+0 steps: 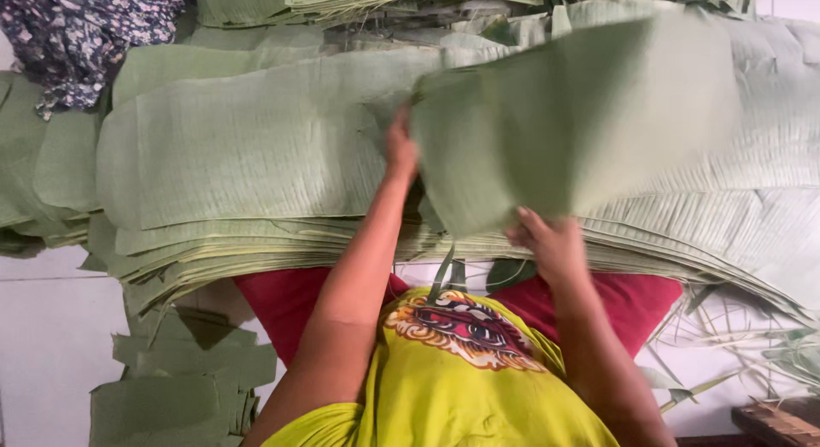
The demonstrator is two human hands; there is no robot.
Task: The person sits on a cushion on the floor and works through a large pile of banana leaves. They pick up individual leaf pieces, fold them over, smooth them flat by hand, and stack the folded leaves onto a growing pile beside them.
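Shirt: a yellow-green shirt (461,387) with a printed picture on the chest fills the lower middle, closest to the camera; red cloth (632,302) shows on both sides behind it.
Leaf stack: a broad stack of cut green leaves (248,156) spreads across the frame, its layered edges facing the person.
Lifted leaf: one green leaf sheet (572,114) is raised off the stack, tilted and blurred, covering the upper right of the pile.
Loose pieces: smaller cut leaf pieces (171,387) lie on the pale floor (43,344) at lower left.
Patterned cloth: a dark flowered fabric (77,28) sits at the top left corner, beside the stack.
Left hand: the left hand (400,148) grips the lifted leaf at its left edge, above the stack.
Right hand: the right hand (551,242) clasps the same leaf at its lower edge, near the front rim of the stack.
Position: the leaf hangs between both hands, mostly above and right of them.
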